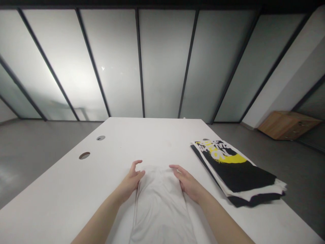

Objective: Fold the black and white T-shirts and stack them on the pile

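Note:
A white cloth (162, 206), lightly wrinkled, lies lengthwise on the white table (122, 135) and runs out of the bottom of the view. My left hand (130, 181) is at its far left corner, index finger bent and thumb apart, with the lower fingers at the cloth's edge. At the far right corner, my right hand (186, 181) has its index finger and thumb stretched inward over the cloth, while its other fingers are partly hidden beside the edge. Neither hand visibly grips the fabric.
A stack of folded black and white fabric (238, 169) with a yellow print lies at the table's right edge. Round holes (84, 155) pierce the tabletop at left. Beyond stand frosted glass panels (162, 64) and a wooden cabinet (286, 125) on the floor.

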The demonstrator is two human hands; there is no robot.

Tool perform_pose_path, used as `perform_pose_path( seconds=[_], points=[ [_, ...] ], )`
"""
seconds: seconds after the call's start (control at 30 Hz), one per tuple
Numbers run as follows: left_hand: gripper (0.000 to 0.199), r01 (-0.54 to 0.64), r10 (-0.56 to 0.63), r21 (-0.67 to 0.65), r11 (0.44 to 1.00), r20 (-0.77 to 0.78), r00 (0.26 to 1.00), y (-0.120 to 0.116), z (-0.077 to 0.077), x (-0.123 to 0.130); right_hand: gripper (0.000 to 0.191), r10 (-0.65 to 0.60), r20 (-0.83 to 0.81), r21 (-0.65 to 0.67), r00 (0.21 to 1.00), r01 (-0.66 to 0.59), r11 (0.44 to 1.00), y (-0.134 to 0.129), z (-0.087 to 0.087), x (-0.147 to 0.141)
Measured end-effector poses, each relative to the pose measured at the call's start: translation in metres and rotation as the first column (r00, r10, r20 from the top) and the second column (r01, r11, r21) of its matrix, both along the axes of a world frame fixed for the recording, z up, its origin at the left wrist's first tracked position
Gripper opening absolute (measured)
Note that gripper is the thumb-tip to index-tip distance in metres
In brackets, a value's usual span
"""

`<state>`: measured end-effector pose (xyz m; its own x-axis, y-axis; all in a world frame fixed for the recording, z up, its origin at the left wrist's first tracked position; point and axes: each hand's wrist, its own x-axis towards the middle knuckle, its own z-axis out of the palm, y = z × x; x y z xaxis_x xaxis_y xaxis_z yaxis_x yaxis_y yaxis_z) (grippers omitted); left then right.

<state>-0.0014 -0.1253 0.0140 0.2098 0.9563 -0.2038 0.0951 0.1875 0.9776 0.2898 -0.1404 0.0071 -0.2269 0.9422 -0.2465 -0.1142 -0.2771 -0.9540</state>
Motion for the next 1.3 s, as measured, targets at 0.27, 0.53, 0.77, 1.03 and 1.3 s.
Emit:
perform_pose_path(
  seconds=[0.27, 0.53, 0.77, 1.03, 1.3],
  points=[
    [0.054, 0.393, -0.402, -0.116, 0.912, -0.076, 0.912, 0.001, 0.001, -0.025, 0.052, 0.249, 0.027, -0.184, 0.968, -0.240, 0.953, -0.006, 0.001, 0.023],
    [0.082, 0.094, -0.091, -0.074, 0.993, 0.033, 0.995, 0.004, -0.007, -0.006, 0.087, -0.012, 0.050, -0.006, 0.999, 0.012, 1.000, 0.002, -0.004, 0.007],
    [0.071, -0.093, 0.237, 0.371, 0.924, -0.363, 0.901, 0.011, -0.028, -0.002, 0.084, -0.310, 0.259, 0.356, 0.915, 0.208, 0.911, 0.021, -0.035, 0.010],
    [0.051, 0.414, 0.376, 0.602, 0.682, -0.775, 0.508, -0.037, -0.032, 0.031, 0.060, -0.200, 0.810, 0.524, 0.551, -0.527, 0.669, -0.011, -0.019, -0.020],
    [0.069, 0.437, 0.269, 0.390, 0.811, -0.911, 0.313, -0.031, -0.042, 0.030, 0.063, -0.005, 0.924, 0.267, 0.382, -0.638, 0.722, -0.026, -0.008, -0.033]
  ],
)
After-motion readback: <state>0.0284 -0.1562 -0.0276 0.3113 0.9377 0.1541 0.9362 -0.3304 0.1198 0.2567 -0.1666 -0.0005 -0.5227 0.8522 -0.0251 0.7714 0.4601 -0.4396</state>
